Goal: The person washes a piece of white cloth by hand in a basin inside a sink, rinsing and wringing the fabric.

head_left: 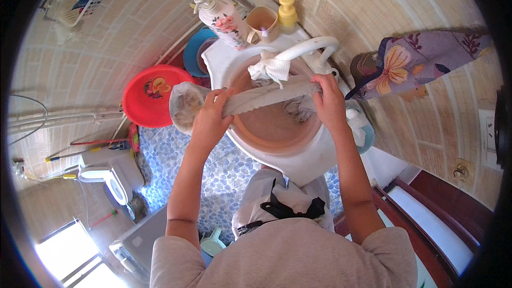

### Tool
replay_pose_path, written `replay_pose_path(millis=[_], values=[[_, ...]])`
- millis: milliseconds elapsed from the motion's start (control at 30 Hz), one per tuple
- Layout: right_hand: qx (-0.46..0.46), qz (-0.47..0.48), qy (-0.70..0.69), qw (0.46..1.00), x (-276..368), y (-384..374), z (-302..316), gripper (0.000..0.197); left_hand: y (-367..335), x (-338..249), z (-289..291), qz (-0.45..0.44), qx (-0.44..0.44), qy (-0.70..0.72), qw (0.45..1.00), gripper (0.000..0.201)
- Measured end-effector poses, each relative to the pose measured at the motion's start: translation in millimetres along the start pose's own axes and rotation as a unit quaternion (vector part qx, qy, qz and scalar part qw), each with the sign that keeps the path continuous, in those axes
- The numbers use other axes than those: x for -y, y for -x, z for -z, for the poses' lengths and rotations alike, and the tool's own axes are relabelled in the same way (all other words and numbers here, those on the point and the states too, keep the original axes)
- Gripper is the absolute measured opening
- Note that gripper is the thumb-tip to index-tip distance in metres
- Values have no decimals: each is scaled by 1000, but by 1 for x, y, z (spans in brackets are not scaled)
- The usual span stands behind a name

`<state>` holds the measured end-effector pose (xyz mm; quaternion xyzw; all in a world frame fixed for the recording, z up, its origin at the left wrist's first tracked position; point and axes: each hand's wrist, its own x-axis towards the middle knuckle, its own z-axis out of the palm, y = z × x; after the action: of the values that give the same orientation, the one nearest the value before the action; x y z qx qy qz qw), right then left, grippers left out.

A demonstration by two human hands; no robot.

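A grey piece of wet cloth point(272, 98) is stretched lengthwise between my two hands above a basin. My left hand point(210, 119) has its fingers closed round one end, near the sink's left rim. The other end is gripped by my right hand point(331, 108), higher up and close to the tap. Below the cloth, a tan basin point(266, 148) with cloudy water sits in the white sink point(304, 168). More grey fabric point(300, 110) lies in the water under my right hand. White cloth point(270, 68) is wrapped round the spout of the curved white tap point(312, 44).
Behind the sink stand a floral pump bottle point(226, 24), a tan mug point(262, 23) and a yellow pump bottle point(287, 13). Left are a bin-like container with a translucent lining point(186, 108) and a red basin point(144, 104). A patterned purple towel point(413, 64) hangs right.
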<state>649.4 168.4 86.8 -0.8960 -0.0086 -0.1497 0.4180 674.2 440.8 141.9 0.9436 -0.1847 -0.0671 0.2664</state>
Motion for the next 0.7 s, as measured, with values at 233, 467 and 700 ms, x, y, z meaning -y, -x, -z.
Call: replay_pose_path(millis=[233, 467, 700], values=[[-10, -195, -214, 957, -9, -4, -14, 39, -17, 4, -72, 105, 55, -34, 992, 49], [139, -391, -656, 631, 13, 12, -27, 34, -22, -56, -92, 314, 185, 713, 599, 46], [207, -353, -535, 739, 6, -19, -49, 34, -43, -12, -80, 198, 62, 694, 690, 41]])
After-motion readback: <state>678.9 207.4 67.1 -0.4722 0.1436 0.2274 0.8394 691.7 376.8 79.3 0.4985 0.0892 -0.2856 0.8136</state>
